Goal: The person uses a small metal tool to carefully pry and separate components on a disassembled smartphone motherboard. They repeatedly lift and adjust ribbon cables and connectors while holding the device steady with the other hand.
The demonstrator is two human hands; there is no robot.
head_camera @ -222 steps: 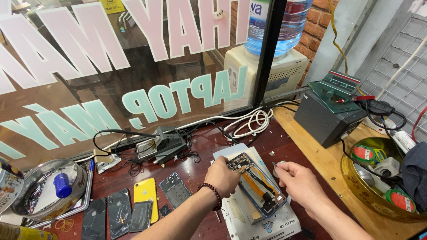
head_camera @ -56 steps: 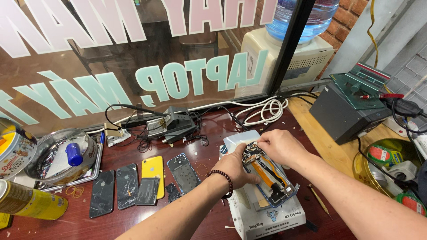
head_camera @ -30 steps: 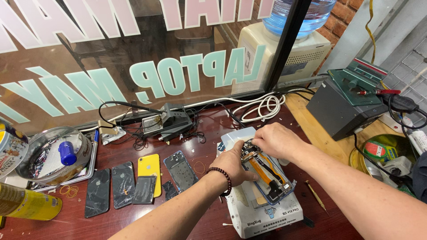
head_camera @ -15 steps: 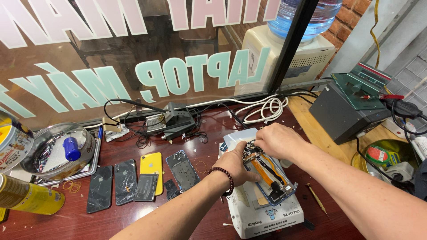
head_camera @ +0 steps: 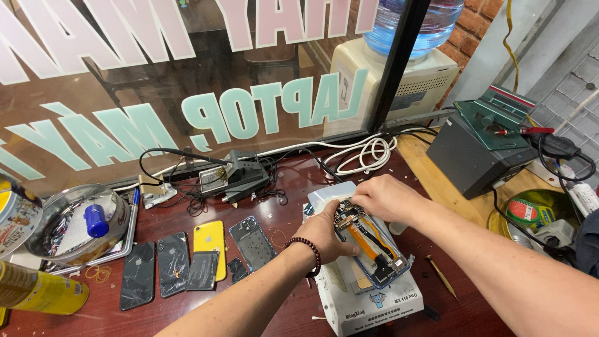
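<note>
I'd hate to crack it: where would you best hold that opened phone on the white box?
Probably by its long side edges, coming from the left, as the left hand does. The opened phone lies flat on the white box, insides up, with an orange ribbon down its middle, so only the rim looks safe. The right hand is already over its top end.

Phone backs (head_camera: 187,262) (one yellow) lie by a steel bowl (head_camera: 75,224); water dispenser (head_camera: 399,75) behind.
</note>
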